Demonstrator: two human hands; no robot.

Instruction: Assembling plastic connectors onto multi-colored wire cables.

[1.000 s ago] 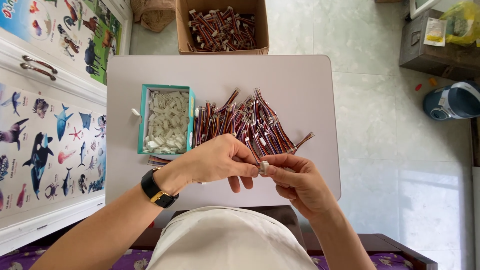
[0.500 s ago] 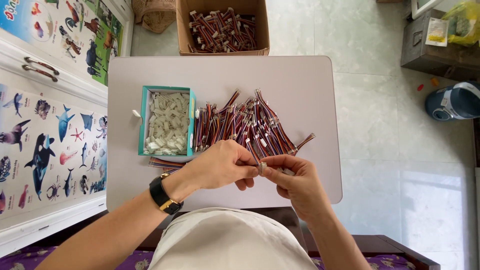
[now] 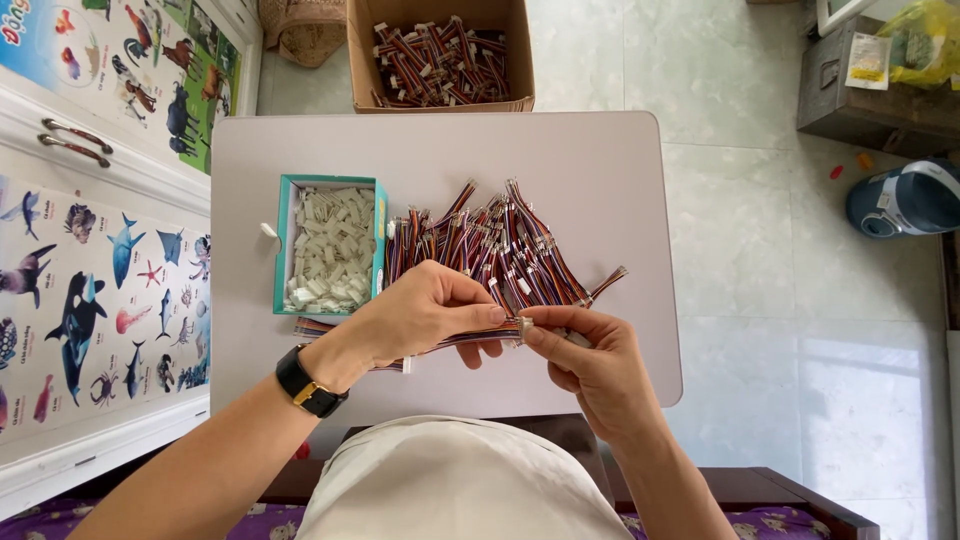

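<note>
Clearly both hands meet at the near edge of the small table [image 3: 620, 160]: the left hand [image 3: 425, 315] pinches a striped wire bundle [image 3: 455, 340], while the right hand [image 3: 585, 355] pinches its white plug end [image 3: 522, 327]. Judging by the heap of wires [image 3: 490, 245] beyond and the tray of white plugs [image 3: 330, 245] left, much remains; finished pieces seem to fill the far cardboard box [image 3: 440, 55].

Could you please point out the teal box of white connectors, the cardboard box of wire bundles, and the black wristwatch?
teal box [image 3: 281, 245]: head view, on its left wall.
cardboard box [image 3: 358, 50]: head view, on its left wall.
black wristwatch [image 3: 303, 385]: head view, on the strap.
</note>
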